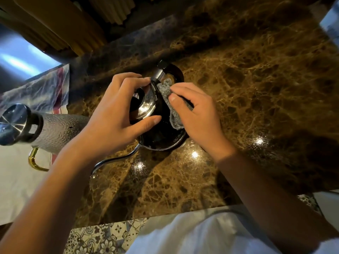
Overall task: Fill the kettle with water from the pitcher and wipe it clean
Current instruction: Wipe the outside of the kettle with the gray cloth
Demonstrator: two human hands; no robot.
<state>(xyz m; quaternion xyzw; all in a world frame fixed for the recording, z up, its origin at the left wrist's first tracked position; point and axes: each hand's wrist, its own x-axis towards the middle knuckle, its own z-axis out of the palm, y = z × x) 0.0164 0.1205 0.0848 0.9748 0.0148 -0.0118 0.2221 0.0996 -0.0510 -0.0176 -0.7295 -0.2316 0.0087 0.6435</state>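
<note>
A black gooseneck kettle (161, 136) with a shiny steel lid (145, 105) stands on the brown marble counter (256, 79). Its thin spout (117, 160) curves toward me and its black handle (174, 70) points away. My left hand (113, 114) grips the kettle's top from the left, fingers curled over the lid and thumb against the body. My right hand (198, 114) presses a grey cloth (169, 105) against the kettle's right side, thumb and fingers pinching it. A textured glass pitcher (55, 131) with a steel lid and a gold handle stands at the left.
A white cloth with a striped towel (36, 92) covers the counter's left part, under the pitcher. A stainless surface (18, 57) lies at the far left. The counter's front edge (165, 215) runs just before my white shirt; patterned floor tiles show below.
</note>
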